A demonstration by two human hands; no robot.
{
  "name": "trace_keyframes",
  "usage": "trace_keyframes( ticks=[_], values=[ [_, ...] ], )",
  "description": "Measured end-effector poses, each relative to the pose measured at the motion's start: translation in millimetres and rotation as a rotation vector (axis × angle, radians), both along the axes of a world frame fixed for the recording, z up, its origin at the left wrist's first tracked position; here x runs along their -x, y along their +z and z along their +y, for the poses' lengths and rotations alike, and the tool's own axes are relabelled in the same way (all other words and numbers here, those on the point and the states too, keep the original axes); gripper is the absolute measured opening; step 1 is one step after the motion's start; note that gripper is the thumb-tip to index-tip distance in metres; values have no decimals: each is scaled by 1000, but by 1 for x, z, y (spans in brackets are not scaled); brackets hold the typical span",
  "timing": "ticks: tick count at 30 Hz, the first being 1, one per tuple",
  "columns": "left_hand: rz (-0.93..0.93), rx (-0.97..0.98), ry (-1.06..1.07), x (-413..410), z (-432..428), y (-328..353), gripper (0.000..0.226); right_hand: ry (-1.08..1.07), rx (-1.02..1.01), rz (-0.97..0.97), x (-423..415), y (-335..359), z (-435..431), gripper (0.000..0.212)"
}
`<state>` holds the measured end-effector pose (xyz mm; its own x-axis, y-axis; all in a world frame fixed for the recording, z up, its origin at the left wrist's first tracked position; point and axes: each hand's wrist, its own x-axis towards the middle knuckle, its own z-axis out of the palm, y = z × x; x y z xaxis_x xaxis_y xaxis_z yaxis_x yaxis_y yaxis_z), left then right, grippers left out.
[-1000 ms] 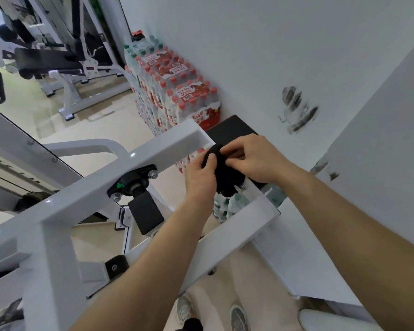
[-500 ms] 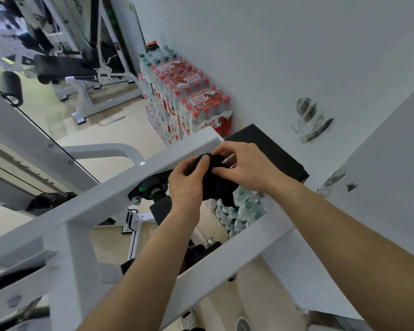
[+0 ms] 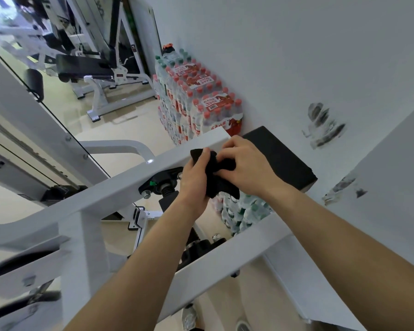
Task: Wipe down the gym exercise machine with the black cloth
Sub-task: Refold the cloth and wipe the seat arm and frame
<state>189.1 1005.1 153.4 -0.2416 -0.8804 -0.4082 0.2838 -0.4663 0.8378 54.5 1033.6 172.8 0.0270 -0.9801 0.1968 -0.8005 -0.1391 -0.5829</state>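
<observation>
**Cloth bunched at the beam's end**

Both hands grip the crumpled black fabric cloth (image 3: 221,173), left hand (image 3: 194,185) low, right hand (image 3: 244,168) pinching above. It is held at the far end of the white steel machine beam (image 3: 120,187), whose length runs down-left, on the left hand's side.

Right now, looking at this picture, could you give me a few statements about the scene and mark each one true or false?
1. The left hand and the right hand both grip the black cloth. True.
2. The black cloth lies on the floor. False: the hands hold it up by the white machine beam.
3. Packs of water bottles stand against the wall. True.
4. The wall is clean everywhere. False: dark smudges mark it.
</observation>
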Motion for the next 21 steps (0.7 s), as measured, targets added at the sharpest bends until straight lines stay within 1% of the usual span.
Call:
trace_keyframes(
  ticks=[2, 3, 5, 7, 9, 12, 15, 17, 18, 21],
  values=[
    [-103, 92, 32, 2, -1, -5, 25, 20, -37, 134, 9, -1, 2, 21],
    [-157, 124, 38, 4, 0, -8, 21, 18, -51, 151, 15, -1, 4, 22],
    [-291, 145, 47, 10, 1, -16, 18, -58, -43, 92, 29, -2, 9, 19],
    [-388, 119, 66, 24, 2, -21, 25, -174, -23, 3, 42, -2, 14, 15],
    [-441, 76, 65, 42, 2, -26, 35, -245, -16, -21, 51, -2, 18, 14],
    [-485, 64, 51, 70, 1, -33, 43, -252, -21, -20, 53, -4, 23, 15],
    [-584, 136, 62, 91, 7, -34, 44, -270, -14, -40, 56, -6, 25, 16],
    [-596, 165, 98, 100, 11, -34, 47, -295, -9, -49, 60, -8, 26, 16],
    [-570, 148, 100, 102, 12, -34, 51, -306, -10, -54, 62, -9, 27, 16],
    [-429, 50, 79, 107, 11, -32, 65, -336, -19, -61, 70, -12, 31, 17]
  ],
)
